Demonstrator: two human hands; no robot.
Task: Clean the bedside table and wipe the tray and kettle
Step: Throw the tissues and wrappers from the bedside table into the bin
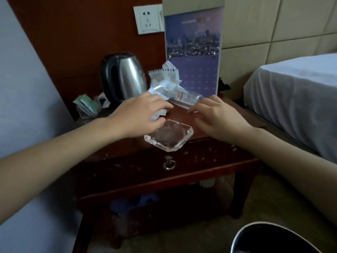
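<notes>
We have both hands out over the dark red wooden bedside table (pixel 180 115), so we judge the clearing of litter is under way and the wiping has not begun. Our left hand (pixel 138 114) reaches over a crumpled white paper scrap (pixel 157 114). Its grip is spread and lightly curved, and we cannot tell whether it has hold of the scrap. Our right hand (pixel 218 115) hovers with a loose, spread grip and holds nothing. Its fingertips are just beside the clear plastic bottle (pixel 187 98), which lies on its side.

The shiny steel kettle with a black handle (pixel 125 75) stands at the back left, near the heap of white wrappers (pixel 166 79). We cannot make out a tray.

The main risk is the clear square glass ashtray (pixel 169 137). It sits at the front edge, one corner seemingly past it, right under our left thumb. A careless sweep back could knock it to the floor. The bottle could roll off if nudged rather than gripped. The tall purple skyline card (pixel 195 52) stands just behind the litter and may topple if the wrappers are dragged. Loose scraps could also miss the black round bin (pixel 273 238) at our lower right.
</notes>
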